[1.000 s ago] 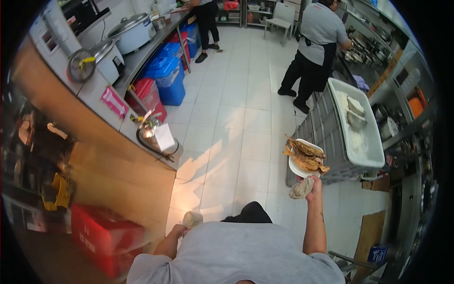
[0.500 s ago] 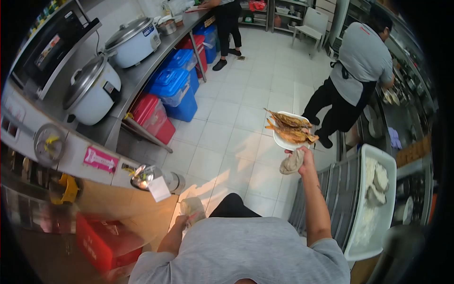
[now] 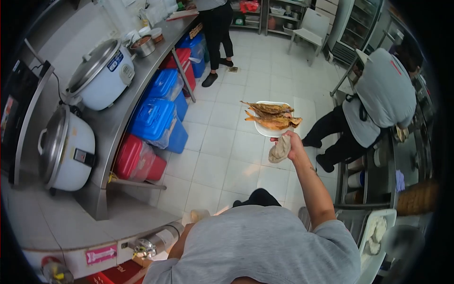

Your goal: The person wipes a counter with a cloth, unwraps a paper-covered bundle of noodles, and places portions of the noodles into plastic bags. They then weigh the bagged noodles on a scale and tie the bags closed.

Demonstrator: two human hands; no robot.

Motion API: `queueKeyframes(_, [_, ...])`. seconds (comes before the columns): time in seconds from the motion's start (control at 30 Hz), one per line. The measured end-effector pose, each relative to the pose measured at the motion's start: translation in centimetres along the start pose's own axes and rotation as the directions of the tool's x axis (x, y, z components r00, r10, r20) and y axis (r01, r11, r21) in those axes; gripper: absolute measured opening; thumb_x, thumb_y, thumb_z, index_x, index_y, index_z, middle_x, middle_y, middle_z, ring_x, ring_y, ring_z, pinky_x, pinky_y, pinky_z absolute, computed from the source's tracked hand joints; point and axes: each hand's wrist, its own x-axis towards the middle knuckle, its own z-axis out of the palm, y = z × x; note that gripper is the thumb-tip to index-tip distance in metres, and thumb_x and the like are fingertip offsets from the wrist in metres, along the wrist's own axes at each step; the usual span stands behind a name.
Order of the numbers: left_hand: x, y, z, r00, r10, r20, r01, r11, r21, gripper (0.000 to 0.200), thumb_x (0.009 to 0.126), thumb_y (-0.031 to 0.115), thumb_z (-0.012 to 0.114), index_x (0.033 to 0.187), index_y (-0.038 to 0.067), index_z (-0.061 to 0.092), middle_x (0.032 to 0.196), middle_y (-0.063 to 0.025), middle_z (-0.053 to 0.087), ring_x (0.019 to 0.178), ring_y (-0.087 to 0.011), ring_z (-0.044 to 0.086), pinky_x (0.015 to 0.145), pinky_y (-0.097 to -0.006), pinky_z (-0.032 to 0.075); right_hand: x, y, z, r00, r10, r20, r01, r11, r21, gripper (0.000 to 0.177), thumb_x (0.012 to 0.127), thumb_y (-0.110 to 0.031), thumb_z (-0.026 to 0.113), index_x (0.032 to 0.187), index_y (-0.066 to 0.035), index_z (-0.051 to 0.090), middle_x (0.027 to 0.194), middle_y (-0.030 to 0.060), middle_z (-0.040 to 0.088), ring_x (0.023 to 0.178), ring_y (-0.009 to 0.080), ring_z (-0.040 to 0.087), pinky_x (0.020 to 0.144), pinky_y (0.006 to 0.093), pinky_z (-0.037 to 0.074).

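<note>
Out in front, my right hand grips the near edge of a white plate, held level above the floor. On the plate lie browned, split whole fish with their tails past its left rim. A crumpled beige cloth hangs from the same hand. My left forearm shows beside my grey shirt, while the fingers of my left hand are hidden. Just past that arm, a pale, see-through container or bag peeks out.
To the left, a steel counter carries two rice cookers, above red and blue lidded bins. One person bends at the right-hand shelves; another stands by the counter. At lower right is a white tub.
I have moved forward and the view has turned. The plate of fish stays in my right hand. My left hand has slipped from sight behind my body. The person at right bends lower.
</note>
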Motion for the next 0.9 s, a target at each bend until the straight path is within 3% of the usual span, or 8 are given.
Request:
queueKeyframes(0.13, [4.4,6.6,-1.6,1.0,0.01,-0.024,-0.01,1.0,0.016,0.03,0.075,0.019,0.064,0.093,-0.004,0.06,0.079,-0.0195,0.06,0.065,-0.0284,0.06,0.051,-0.0414,0.045,8.2,-3.7,4.2,0.999,-0.018,0.037,0.021,0.997,-0.076,0.043,0.079,-0.015,0.035,0.115,0.008,0.037,0.086,0.0272,0.06,0.062,0.0253,0.057,0.062,0.0375,0.051])
queueKeyframes(0.27, [8.3,14.2,-3.2,0.998,0.003,-0.063,-0.003,1.0,-0.003,0.03,0.075,0.02,0.064,0.094,-0.004,0.06,0.079,-0.0199,0.06,0.065,-0.0288,0.06,0.052,-0.0416,0.045,17.0,-8.0,8.6,0.993,0.067,0.092,-0.059,0.994,-0.09,0.044,0.078,-0.013,0.036,0.116,0.008,0.038,0.085,0.0257,0.06,0.063,0.0261,0.057,0.063,0.0375,0.051])
queueKeyframes(0.43, [11.8,23.2,-4.7,0.994,0.001,-0.113,-0.002,1.0,-0.004,0.03,0.075,0.02,0.064,0.094,-0.004,0.06,0.08,-0.0204,0.06,0.066,-0.0293,0.06,0.052,-0.0417,0.045,28.5,-14.2,15.9,0.987,0.019,0.161,0.021,0.97,-0.242,0.04,0.078,-0.014,0.036,0.11,0.008,0.043,0.08,0.0237,0.06,0.065,0.0267,0.059,0.064,0.0378,0.052])
queueKeyframes(0.57, [13.4,27.7,-5.1,0.988,-0.026,-0.151,0.026,1.0,-0.003,0.031,0.075,0.02,0.064,0.095,-0.003,0.06,0.08,-0.0207,0.061,0.066,-0.0297,0.06,0.052,-0.0419,0.045,38.2,-17.8,22.9,0.953,0.094,0.289,-0.03,0.976,-0.217,0.039,0.08,-0.013,0.034,0.111,0.009,0.042,0.08,0.0238,0.06,0.066,0.0272,0.06,0.063,0.0372,0.052])
queueKeyframes(0.67, [16.0,32.5,-4.5,0.985,-0.019,-0.171,0.024,0.999,0.024,0.031,0.075,0.02,0.064,0.095,-0.003,0.06,0.081,-0.021,0.061,0.067,-0.03,0.061,0.052,-0.042,0.045,44.0,-19.1,29.1,0.964,0.02,0.264,0.033,0.981,-0.193,0.04,0.081,-0.013,0.033,0.113,0.009,0.041,0.081,0.0242,0.06,0.067,0.028,0.06,0.063,0.037,0.052])
queueKeyframes(0.83, [22.9,39.6,-3.8,0.978,0.05,-0.201,-0.02,0.988,0.15,0.031,0.075,0.02,0.064,0.095,-0.003,0.06,0.082,-0.0215,0.061,0.067,-0.0305,0.061,0.053,-0.0422,0.046,56.5,-19.8,38.2,0.947,0.062,0.314,0.003,0.979,-0.204,0.04,0.081,-0.014,0.034,0.114,0.009,0.04,0.086,0.0252,0.06,0.069,0.0303,0.061,0.066,0.0401,0.052])
queueKeyframes(0.9, [24.3,42.6,-4.5,0.975,0.077,-0.207,-0.036,0.98,0.194,0.031,0.076,0.021,0.064,0.096,-0.003,0.06,0.082,-0.0217,0.061,0.067,-0.0307,0.061,0.053,-0.0423,0.046,59.9,-21.2,42.7,0.943,0.071,0.325,-0.002,0.978,-0.208,0.041,0.083,-0.015,0.033,0.117,0.007,0.04,0.086,0.0271,0.061,0.068,0.0289,0.061,0.065,0.0375,0.053])
